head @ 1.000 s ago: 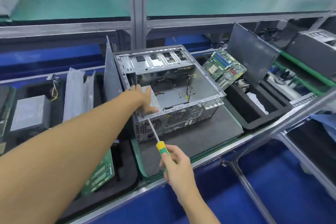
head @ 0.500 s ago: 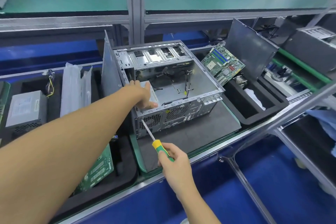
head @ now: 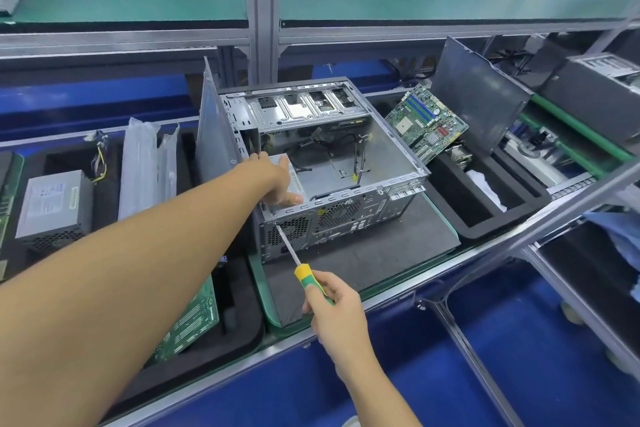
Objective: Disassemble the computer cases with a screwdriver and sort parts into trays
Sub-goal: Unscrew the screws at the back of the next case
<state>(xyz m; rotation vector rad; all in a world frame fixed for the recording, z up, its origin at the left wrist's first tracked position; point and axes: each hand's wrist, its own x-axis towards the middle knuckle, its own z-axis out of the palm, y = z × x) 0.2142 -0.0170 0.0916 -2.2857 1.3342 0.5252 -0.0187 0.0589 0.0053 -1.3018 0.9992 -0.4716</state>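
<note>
Green-topped shelves run across the back of a workbench, and below them an open computer case (head: 322,163) lies on its side on a dark mat (head: 374,260), rear panel facing the person. Laid this way, its inside is open from above and the back screws face the tool.

Reaching into the near left corner, the left hand (head: 277,180) rests on the grey power supply (head: 292,180) with fingers spread over it, thumb along the case rim; whether it truly grips the box cannot be told. It probably steadies the unit so it will not drop once freed. With fingers clenched round the yellow-and-green handle, the right hand (head: 337,310) holds the screwdriver (head: 298,262), its tip set against the rear panel just above the left vent, seemingly on a power supply screw.

Right of the case, a black tray (head: 478,229) holds a green circuit board (head: 427,123) leaning on its far edge, a grey side panel (head: 481,94) propped behind, and something white in the bottom. On the left, another black tray (head: 242,333) holds a loose power supply (head: 55,204) with its wires, clear plastic bags (head: 145,166) standing upright, and a second green board (head: 194,322) at the front, partly hidden by the arm
</note>
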